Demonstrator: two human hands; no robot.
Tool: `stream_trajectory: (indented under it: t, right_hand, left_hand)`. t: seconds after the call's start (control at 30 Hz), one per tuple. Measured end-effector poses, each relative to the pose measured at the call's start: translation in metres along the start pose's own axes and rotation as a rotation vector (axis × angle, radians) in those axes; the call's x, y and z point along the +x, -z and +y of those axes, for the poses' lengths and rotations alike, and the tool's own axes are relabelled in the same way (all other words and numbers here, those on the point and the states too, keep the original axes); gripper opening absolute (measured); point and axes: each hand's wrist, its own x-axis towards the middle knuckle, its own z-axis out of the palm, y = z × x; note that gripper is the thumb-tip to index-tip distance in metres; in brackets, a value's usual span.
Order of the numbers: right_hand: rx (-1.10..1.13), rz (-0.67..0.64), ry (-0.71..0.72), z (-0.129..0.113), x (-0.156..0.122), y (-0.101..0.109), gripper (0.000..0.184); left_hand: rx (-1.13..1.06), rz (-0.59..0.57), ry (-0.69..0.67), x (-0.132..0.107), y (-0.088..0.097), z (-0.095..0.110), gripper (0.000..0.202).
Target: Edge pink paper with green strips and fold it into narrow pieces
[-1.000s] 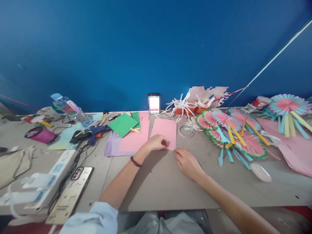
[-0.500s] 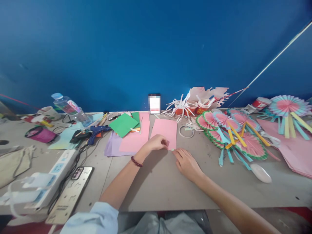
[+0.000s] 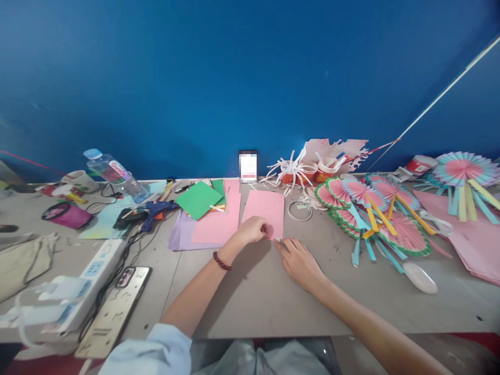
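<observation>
A pink sheet of paper (image 3: 266, 207) lies on the table in front of me. My left hand (image 3: 255, 229) is over its near edge, fingers curled and pinching the paper there; the fingertips are partly hidden. At the near right corner, my right hand (image 3: 299, 260) has its bent fingers closed on the edge. A small pale green bit (image 3: 278, 240) shows at those fingertips, too small to name.
Left of the sheet lie green paper (image 3: 198, 200), more pink paper (image 3: 219, 224) and a blue glue gun (image 3: 153, 211). A tape ring (image 3: 289, 212) and several pleated paper fans (image 3: 402, 234) lie to the right. A power strip (image 3: 90, 276) and phone (image 3: 113, 312) are at the near left.
The fingers of my right hand have shifted slightly at the paper's corner, and my left hand has moved a little to the right. The sheet stays in place.
</observation>
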Motion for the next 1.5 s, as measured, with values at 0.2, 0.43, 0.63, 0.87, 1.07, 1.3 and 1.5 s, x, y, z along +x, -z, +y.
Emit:
stream_trajectory:
  t: [0.2, 0.43, 0.63, 0.87, 1.07, 1.3, 1.5]
  right_hand:
    - [0.018, -0.001, -0.006, 0.001, 0.000, 0.000, 0.044]
    - [0.031, 0.067, -0.026, -0.002, -0.002, -0.003, 0.041]
    - [0.050, 0.105, -0.048, -0.001, -0.005, -0.006, 0.040]
    - [0.039, 0.151, -0.045, -0.001, -0.006, -0.008, 0.038]
    - [0.008, 0.142, -0.026, -0.002, -0.006, -0.007, 0.038]
    - [0.064, 0.108, -0.020, 0.000, -0.006, -0.011, 0.038]
    - [0.056, 0.058, -0.004, -0.002, -0.001, 0.000, 0.043]
  left_hand:
    - [0.072, 0.003, 0.046, 0.000, -0.002, 0.001, 0.014]
    - [0.078, 0.016, 0.063, 0.000, -0.003, 0.002, 0.012]
    - [0.105, 0.013, 0.079, -0.001, -0.001, 0.003, 0.012]
    - [0.129, 0.009, 0.104, -0.006, 0.002, 0.012, 0.012]
    - [0.101, 0.020, 0.072, -0.008, 0.004, 0.012, 0.012]
    - [0.098, 0.030, 0.046, -0.006, 0.003, 0.009, 0.011]
    - [0.051, 0.021, 0.038, -0.005, 0.005, 0.008, 0.007]
